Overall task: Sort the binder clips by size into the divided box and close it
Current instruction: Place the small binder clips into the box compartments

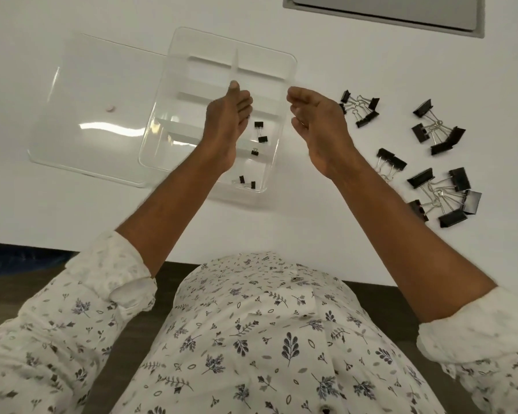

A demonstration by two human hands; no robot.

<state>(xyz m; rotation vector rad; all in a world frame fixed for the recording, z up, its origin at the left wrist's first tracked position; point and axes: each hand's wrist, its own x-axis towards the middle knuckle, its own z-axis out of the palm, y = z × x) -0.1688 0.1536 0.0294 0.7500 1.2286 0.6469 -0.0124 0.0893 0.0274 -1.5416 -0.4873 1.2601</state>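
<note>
A clear divided box (192, 43) lies open on the white table, its clear lid (81, 94) flat to its left. Several small black binder clips (259, 131) lie in the box's near right compartments. My left hand (228, 115) hovers over the box's middle with loosely curled fingers, and nothing shows in it. My right hand (314, 121) hangs beside the box's right rim, fingers loosely curled, with nothing seen in it. To the right on the table lie medium clips (361, 107), two more medium clips (391, 161) and large clips (437, 132), (444, 195).
A grey recessed panel (383, 13) sits in the table at the far right. A small pink speck (111, 108) shows on the lid. The table's near edge (72, 249) runs in front of my patterned shirt.
</note>
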